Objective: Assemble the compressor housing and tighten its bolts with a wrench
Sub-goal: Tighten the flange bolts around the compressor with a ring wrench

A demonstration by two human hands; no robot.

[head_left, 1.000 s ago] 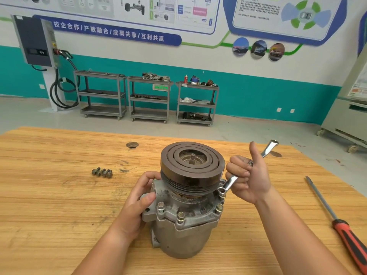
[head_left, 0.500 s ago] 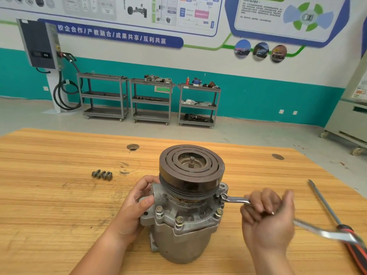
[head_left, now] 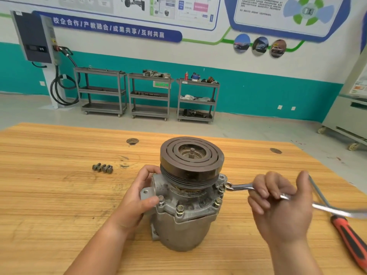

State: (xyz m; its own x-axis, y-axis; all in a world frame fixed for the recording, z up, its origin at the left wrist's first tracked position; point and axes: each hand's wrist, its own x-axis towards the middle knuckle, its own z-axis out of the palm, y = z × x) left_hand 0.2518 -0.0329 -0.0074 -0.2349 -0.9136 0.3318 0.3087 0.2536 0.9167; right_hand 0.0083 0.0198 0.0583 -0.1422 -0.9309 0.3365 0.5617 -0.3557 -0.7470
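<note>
Gripping wrench (head_left: pixel 241 186) and compressor housing (head_left: pixel 184 229).

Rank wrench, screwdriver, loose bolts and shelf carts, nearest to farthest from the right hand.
1. wrench, gripped by the right hand
2. screwdriver, just to its right
3. loose bolts, far left on the table
4. shelf carts, by the back wall

The left hand (head_left: pixel 139 193) is cupping the compressor housing (head_left: pixel 184 231) at its 9 o'clock side, forearm entering from 7 o'clock. The right hand (head_left: pixel 282 207), at 3 o'clock, is curling its fingers (head_left: pixel 264 192) round the wrench (head_left: pixel 240 186), thumb pointing toward 12.
</note>
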